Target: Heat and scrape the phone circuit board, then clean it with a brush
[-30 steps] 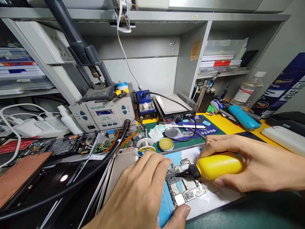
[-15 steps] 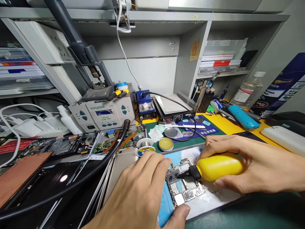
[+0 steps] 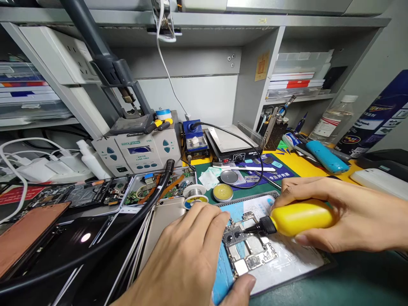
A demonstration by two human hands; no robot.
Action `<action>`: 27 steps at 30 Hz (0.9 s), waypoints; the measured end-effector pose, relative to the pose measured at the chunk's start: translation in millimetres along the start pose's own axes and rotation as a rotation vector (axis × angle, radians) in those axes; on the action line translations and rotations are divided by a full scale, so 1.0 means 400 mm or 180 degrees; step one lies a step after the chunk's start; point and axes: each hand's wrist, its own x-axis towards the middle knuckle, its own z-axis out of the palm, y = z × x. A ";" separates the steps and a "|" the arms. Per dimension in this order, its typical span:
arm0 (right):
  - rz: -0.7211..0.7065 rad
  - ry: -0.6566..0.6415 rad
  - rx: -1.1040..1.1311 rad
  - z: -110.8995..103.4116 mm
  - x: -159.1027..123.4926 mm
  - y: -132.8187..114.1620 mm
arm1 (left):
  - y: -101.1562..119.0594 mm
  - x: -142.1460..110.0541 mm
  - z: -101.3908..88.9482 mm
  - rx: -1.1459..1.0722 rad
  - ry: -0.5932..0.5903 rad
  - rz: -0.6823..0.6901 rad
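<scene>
My right hand (image 3: 347, 216) is wrapped around a yellow air blower (image 3: 302, 217), a squeezable body with a tapered black nozzle. Its tip points left, close over a dark part with two round black spots on a phone circuit board (image 3: 253, 260); whether it touches cannot be told. The board lies on a blue and white work pad (image 3: 296, 259). My left hand (image 3: 194, 255) rests at the board's left side, fingers near its upper corner and thumb at the lower one, gripping its edge. The fingers' undersides are hidden.
Behind the pad are an open tin of yellow paste (image 3: 223, 193) and a solder spool (image 3: 195, 194). A thick black hose (image 3: 140, 216) crosses the left side from the hot-air station (image 3: 138, 151). Phones (image 3: 35, 238) lie at left; a hot plate (image 3: 234, 142) stands behind.
My right hand has drawn the air blower a little to the right and slightly up, its nozzle tip shifting with it. My left hand and the circuit board stay almost in place.
</scene>
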 end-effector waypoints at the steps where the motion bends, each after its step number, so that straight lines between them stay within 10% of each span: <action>1: -0.0019 -0.0008 0.0003 0.001 0.001 0.004 | 0.000 -0.001 0.000 0.0001 0.0005 -0.0004; 15: 0.0142 0.0087 0.0619 -0.009 0.015 0.006 | -0.004 0.006 0.002 0.0108 0.0106 0.0064; 27: 0.0843 0.2121 0.1694 -0.047 0.083 0.084 | -0.033 0.008 0.019 0.0459 0.0509 0.0479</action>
